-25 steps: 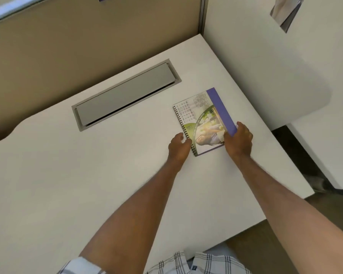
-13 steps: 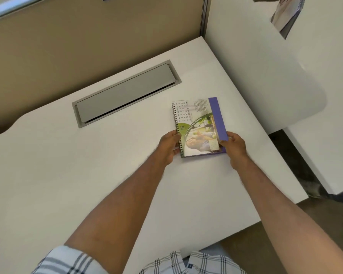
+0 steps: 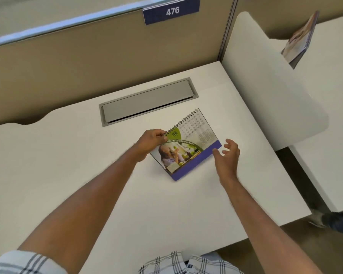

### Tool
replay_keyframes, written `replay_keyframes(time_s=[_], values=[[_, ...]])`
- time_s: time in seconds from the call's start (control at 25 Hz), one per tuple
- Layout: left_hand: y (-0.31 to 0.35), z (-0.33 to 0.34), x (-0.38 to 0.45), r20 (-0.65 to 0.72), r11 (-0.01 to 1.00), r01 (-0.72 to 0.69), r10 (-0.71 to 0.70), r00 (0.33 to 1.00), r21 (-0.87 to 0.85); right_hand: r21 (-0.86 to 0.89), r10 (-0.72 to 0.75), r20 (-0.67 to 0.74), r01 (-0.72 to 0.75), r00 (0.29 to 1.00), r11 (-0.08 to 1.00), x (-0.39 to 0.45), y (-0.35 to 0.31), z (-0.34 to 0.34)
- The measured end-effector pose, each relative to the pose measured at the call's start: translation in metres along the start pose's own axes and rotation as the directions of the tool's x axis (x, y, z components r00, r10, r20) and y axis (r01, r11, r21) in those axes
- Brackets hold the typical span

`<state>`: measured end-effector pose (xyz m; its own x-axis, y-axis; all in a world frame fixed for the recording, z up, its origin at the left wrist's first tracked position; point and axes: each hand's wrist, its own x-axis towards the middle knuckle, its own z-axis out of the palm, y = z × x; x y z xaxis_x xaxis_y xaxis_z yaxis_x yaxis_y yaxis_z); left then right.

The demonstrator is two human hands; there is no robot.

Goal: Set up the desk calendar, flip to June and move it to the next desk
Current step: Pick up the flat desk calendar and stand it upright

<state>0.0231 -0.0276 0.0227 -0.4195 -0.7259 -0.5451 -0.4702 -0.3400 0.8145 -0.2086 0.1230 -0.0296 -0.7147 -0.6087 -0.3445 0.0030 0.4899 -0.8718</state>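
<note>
The left hand (image 3: 150, 143) pinches the desk calendar (image 3: 188, 143) at its spiral corner; the right hand (image 3: 227, 157), fingers spread, hovers just beside its purple edge on the worktop (image 3: 67, 165).

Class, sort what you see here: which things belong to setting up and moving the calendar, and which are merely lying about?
Belongs to the job:
spiral-bound desk calendar with purple base
left hand, pinching its spiral corner
right hand, open beside it
white neighbouring desk

Lying about:
grey cable-tray flap
blue 476 sign
second calendar
</note>
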Motion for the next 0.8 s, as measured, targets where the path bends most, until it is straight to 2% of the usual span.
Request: replay_keyframes(time_s=[0.08,0.24,0.56,0.8], values=[[-0.003,-0.022,-0.017,0.024,0.997,-0.033,0.032,0.999,0.067,-0.074,-0.120,0.064,0.125,0.991,0.989,-0.012,-0.010,0.018],[-0.020,-0.058,-0.044,0.016,0.981,-0.055,0.053,0.998,0.185,-0.032,-0.156,0.227,0.167,0.961,0.985,-0.043,-0.012,0.060],[-0.067,-0.133,-0.098,-0.049,0.914,-0.095,0.124,0.991,0.394,0.039,-0.117,0.313,0.110,0.942,0.993,-0.119,-0.007,0.127],[-0.091,-0.166,-0.124,-0.074,0.889,-0.078,0.124,0.989,0.451,0.023,-0.153,0.322,0.153,0.934,0.988,-0.150,-0.011,0.156]])
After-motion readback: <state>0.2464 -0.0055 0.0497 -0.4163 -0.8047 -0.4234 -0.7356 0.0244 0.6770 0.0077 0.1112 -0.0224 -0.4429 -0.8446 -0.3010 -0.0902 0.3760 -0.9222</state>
